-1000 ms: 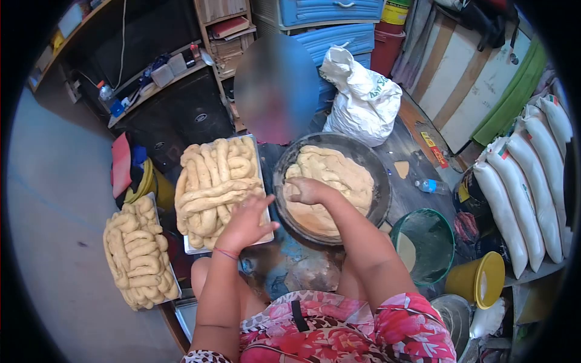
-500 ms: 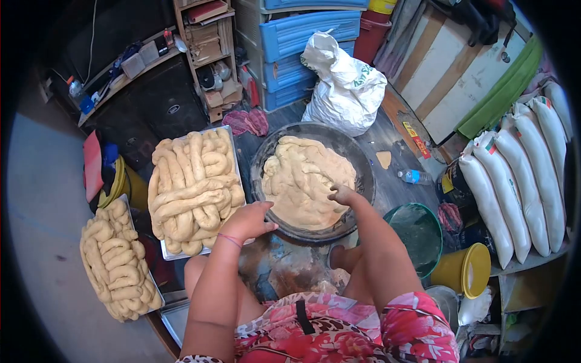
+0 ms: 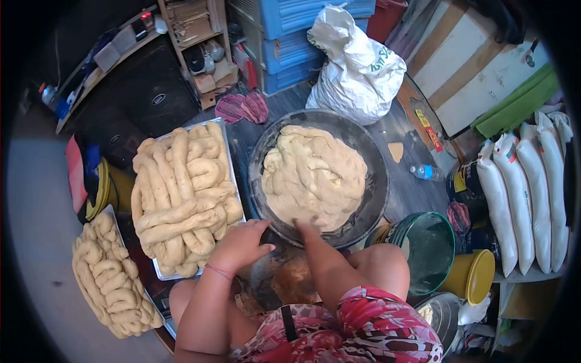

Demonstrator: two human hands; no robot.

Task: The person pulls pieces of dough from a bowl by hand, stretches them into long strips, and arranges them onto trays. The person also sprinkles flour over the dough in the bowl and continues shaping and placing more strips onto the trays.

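Note:
A dark round basin (image 3: 376, 175) on the floor holds a large mass of pale dough (image 3: 315, 175), lumpy with folds on its left side and smoother on the right. My right hand (image 3: 307, 227) is at the dough's near edge, just inside the basin; its fingers are small and blurred here. Beside the basin's near left rim is my left hand (image 3: 244, 243), thumb and fingers apart, holding nothing. Thick dough ropes (image 3: 181, 193) lie piled on a metal tray (image 3: 232, 163) to the left of the basin.
A second tray of dough ropes (image 3: 115, 275) sits at far left. Behind the basin stands a white sack (image 3: 354, 72). To the right are a green tub (image 3: 431, 254), a yellow bucket (image 3: 469, 277), a water bottle (image 3: 426, 172) and several filled white bags (image 3: 517, 193).
My right hand has moved from the dough's right side to its near edge. My left hand stays near the rim. The view has shifted slightly.

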